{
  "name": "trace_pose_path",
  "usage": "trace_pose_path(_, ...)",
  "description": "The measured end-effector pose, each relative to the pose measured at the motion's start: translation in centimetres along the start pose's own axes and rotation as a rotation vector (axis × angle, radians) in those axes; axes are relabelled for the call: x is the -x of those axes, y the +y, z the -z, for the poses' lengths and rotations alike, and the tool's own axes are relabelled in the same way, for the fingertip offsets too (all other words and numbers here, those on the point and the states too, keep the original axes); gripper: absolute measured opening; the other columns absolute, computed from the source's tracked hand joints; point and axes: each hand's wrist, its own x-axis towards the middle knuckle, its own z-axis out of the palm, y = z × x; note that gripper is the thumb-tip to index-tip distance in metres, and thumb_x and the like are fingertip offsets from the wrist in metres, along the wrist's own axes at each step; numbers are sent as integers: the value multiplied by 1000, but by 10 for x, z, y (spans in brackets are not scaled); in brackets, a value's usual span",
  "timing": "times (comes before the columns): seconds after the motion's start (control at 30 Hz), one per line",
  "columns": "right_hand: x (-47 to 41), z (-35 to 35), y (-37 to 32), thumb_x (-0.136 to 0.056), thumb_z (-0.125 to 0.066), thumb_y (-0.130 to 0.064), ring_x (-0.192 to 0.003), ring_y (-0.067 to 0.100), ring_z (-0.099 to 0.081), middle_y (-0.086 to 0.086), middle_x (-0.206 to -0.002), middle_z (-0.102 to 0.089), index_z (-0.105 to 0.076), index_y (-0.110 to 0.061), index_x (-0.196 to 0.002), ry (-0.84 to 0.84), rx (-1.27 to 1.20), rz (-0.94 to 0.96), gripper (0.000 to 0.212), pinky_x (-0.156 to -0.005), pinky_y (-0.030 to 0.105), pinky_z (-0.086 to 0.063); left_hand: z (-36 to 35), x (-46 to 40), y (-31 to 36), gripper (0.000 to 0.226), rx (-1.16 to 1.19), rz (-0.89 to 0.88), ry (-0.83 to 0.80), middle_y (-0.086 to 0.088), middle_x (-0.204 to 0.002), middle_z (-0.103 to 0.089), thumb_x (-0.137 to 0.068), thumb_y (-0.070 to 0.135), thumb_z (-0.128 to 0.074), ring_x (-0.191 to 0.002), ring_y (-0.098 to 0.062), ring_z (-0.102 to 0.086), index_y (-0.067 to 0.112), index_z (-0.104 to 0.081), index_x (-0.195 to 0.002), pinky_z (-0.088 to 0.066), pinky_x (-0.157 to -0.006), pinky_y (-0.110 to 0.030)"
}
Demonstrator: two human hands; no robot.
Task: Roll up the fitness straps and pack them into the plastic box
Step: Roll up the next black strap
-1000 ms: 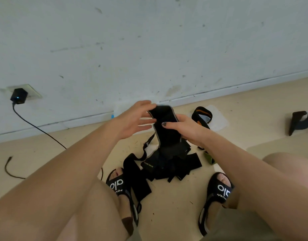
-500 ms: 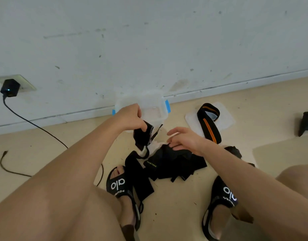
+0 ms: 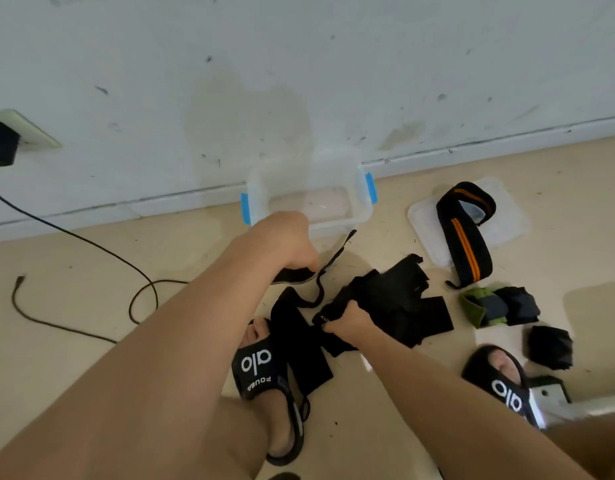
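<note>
The clear plastic box with blue clips point(image 3: 359, 209) stands open and seemingly empty. Just before it, the pile of black fabric straps point(image 3: 389, 306) lies unrolled. The left hand point(image 3: 288, 244) grips one grey-edged strap end point(image 3: 295, 274); the right hand point(image 3: 346, 318) clutches the pile's edge. Sorting is under way; next, one strap needs freeing and rolling tight.

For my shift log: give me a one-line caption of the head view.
Left hand grips a black strap near the box; right hand grips the black pile on the floor.
</note>
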Motion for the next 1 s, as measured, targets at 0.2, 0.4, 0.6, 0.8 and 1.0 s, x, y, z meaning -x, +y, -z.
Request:
trace_pose_path(0.2,-17,-24,17,-87,-81,-16,-128,37,-53,22,-143,-47,-21,1,-154,203,-411,-189,92,-101,45,-53,-6,-8,-1,36,5,18,-139,-2,-88,-55,-92,41,-68,-78,-20,-54,8,-60,-106,-39,-58,-27)
trace_pose_path(0.4,-15,-22,16,-84,-81,-3,-91,30,-61,22,-113,-61,-53,6,-132,157,-865,-267,56,-64,34,-56,-5,-3,1,60,12,-8,-132,-9,-143,-53,-98,39,-61,-105,-21,-47,9,-46,-148,-39,-85,-30)
trace_pose_path(0.6,5,26,9,-87,-72,-2,-86,23,-58,16,-109,-61,-58,-4,-120,152,-960,-148,35,-69,35,-52,-7,0,3,76,-67,-80,-206,-4,-160,-40,-93,43,-66,-140,-27,-45,25,-30,-159,-43,-111,-42)
trace_pose_path(0.8,67,101,13,-88,-68,1,-85,21,-57,16,-112,-60,-58,-9,-128,160,-814,27,42,-70,34,-53,-8,2,35,69,-65,-173,-247,-2,-165,-35,-101,49,-49,-149,-25,-36,25,-25,-161,-32,-120,-42)
trace_pose_path(1.0,124,147,-12,-89,-54,10,-95,30,-56,46,-143,-38,-37,17,-146,87,-913,185,59,-76,37,-49,-17,3,70,55,23,-255,-270,-7,-153,-48,-105,50,-33,-137,-26,-47,18,-44,-149,-35,-116,-45)
